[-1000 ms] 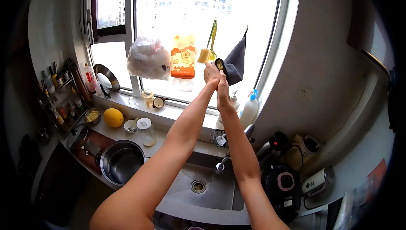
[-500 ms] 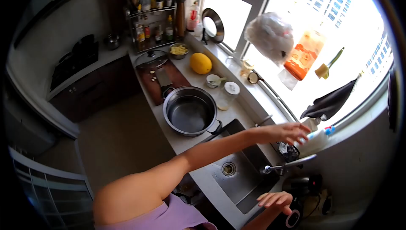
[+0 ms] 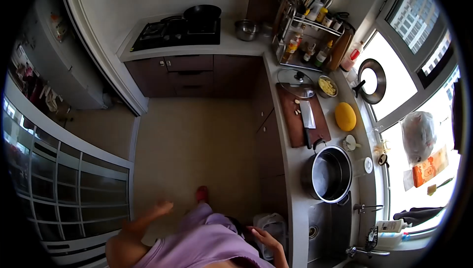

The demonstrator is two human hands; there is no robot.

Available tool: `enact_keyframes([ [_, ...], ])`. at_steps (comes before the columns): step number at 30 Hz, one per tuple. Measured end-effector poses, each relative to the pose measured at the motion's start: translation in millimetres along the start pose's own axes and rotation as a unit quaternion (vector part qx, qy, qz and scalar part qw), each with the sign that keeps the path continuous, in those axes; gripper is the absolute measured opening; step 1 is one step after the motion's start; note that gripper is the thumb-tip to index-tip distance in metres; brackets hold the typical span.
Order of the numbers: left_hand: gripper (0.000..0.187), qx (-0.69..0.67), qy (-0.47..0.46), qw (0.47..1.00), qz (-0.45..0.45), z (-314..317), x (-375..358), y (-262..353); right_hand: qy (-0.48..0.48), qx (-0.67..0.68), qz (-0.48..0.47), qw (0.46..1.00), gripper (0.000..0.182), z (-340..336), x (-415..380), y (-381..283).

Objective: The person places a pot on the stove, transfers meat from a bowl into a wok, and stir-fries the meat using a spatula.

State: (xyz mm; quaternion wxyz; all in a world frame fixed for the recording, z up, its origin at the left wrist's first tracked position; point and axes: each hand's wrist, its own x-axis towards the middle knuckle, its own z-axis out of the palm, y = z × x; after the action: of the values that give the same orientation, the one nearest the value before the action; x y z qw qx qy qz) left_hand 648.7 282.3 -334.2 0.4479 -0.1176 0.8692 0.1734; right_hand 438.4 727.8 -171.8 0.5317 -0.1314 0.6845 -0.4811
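Observation:
My left hand (image 3: 161, 209) hangs over the floor at lower left, fingers loosely extended and slightly blurred, with nothing visible in it. Beside the counter, my right hand (image 3: 266, 240) is open and empty, its fingers stretched out over a pale plastic bag (image 3: 274, 227). To the right of that hand is the steel sink (image 3: 329, 217). A big steel pot (image 3: 329, 174) with dark handles sits on the counter by the sink's far end. Beyond it a cleaver (image 3: 308, 117) lies on a brown cutting board (image 3: 290, 98), near small pale pieces.
On the counter are a glass lid (image 3: 295, 83), a bowl of yellow pieces (image 3: 327, 86), a yellow melon (image 3: 345, 117) and a jar (image 3: 365, 165). A bottle rack (image 3: 315, 24) fills the corner. A pan (image 3: 202, 12) rests on the gas stove (image 3: 178, 34). A glazed sliding door (image 3: 74, 189) borders the left.
My view has swung left, from the sink and window toward the stove and floor. My left hand has drawn back from the windowsill to my left side; my right hand is now beside the counter.

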Motion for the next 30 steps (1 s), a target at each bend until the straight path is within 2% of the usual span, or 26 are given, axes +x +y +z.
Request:
enact_keyframes([
  [1, 0.028, -0.118, -0.061, 0.991, -0.006, 24, -2, -26, -0.043, 0.024, 0.053, 0.997, 0.044, 3, 35, 32],
  [2, 0.027, -0.277, -0.116, 0.952, -0.064, 36, -11, -36, -0.052, -0.03, 0.091, 0.994, 0.046, 4, 55, 17],
  [3, 0.027, -0.41, -0.121, 0.895, -0.126, 39, -19, -41, 0.034, -0.141, 0.042, 0.989, 0.043, 9, 70, 2],
  [4, 0.026, -0.495, -0.097, 0.847, -0.167, 50, -28, -47, 0.082, -0.185, -0.031, 0.979, 0.039, 5, 95, 12],
  [5, 0.026, -0.516, -0.045, 0.842, -0.152, 51, -29, -52, 0.125, -0.161, -0.023, 0.979, 0.034, 1, 105, -16],
  [6, 0.025, -0.533, 0.007, 0.835, -0.134, 52, -29, -57, 0.135, -0.183, -0.048, 0.973, 0.041, -7, 114, -55],
  [7, 0.024, -0.547, 0.056, 0.827, -0.113, 53, -28, -62, 0.15, -0.104, -0.091, 0.979, 0.039, -20, 135, -45],
  [8, 0.023, -0.573, 0.065, 0.812, -0.091, 55, -13, -74, 0.14, -0.091, -0.086, 0.982, 0.038, -33, 145, -68],
  [9, 0.023, -0.559, 0.052, 0.823, -0.084, 42, -2, -81, 0.158, -0.049, -0.086, 0.983, 0.037, -42, 156, -82],
  [11, 0.021, -0.662, 0.041, 0.733, -0.152, 8, 27, -89, 0.182, -0.005, -0.072, 0.981, 0.035, -68, 183, -124],
  [12, 0.022, -0.635, 0.083, 0.759, -0.118, -14, 43, -96, 0.191, 0.0, -0.054, 0.98, 0.034, -78, 194, -146],
  [13, 0.023, -0.61, 0.129, 0.777, -0.087, -38, 58, -102, 0.223, 0.028, -0.075, 0.971, 0.03, -87, 211, -160],
  [15, 0.025, -0.583, 0.222, 0.781, -0.033, -94, 105, -113, 0.217, 0.043, -0.094, 0.971, 0.03, -110, 243, -183],
  [16, 0.028, -0.497, 0.268, 0.824, -0.033, -138, 119, -112, 0.228, 0.068, -0.101, 0.966, 0.03, -121, 257, -193],
  [19, 0.03, -0.572, 0.269, 0.774, -0.034, -301, 134, -96, 0.226, 0.071, -0.092, 0.967, 0.03, -150, 303, -223],
  [20, 0.029, -0.594, 0.297, 0.748, 0.008, -343, 149, -101, 0.232, 0.074, -0.082, 0.966, 0.032, -162, 323, -232],
  [21, 0.028, -0.563, 0.329, 0.758, 0.01, -388, 158, -103, 0.213, 0.065, -0.084, 0.971, 0.032, -174, 346, -235],
  [22, 0.026, -0.532, 0.389, 0.75, 0.059, -417, 193, -124, 0.21, 0.071, -0.075, 0.972, 0.032, -190, 370, -232],
  [23, 0.024, -0.513, 0.424, 0.745, 0.05, -461, 202, -127, 0.211, 0.076, -0.07, 0.972, 0.032, -211, 395, -244],
  [24, 0.024, -0.52, 0.453, 0.72, 0.078, -488, 235, -150, 0.2, 0.07, -0.07, 0.975, 0.032, -226, 416, -262],
  [26, 0.022, -0.493, 0.497, 0.708, 0.092, -565, 246, -165, 0.198, 0.048, -0.091, 0.975, 0.031, -240, 448, -288],
  [28, 0.017, -0.355, 0.598, 0.716, 0.066, -645, 258, -183, 0.17, 0.043, -0.102, 0.979, 0.03, -248, 472, -336],
  [30, 0.013, -0.33, 0.66, 0.674, 0.029, -705, 286, -211, 0.16, 0.012, -0.083, 0.984, 0.029, -255, 498, -373],
])
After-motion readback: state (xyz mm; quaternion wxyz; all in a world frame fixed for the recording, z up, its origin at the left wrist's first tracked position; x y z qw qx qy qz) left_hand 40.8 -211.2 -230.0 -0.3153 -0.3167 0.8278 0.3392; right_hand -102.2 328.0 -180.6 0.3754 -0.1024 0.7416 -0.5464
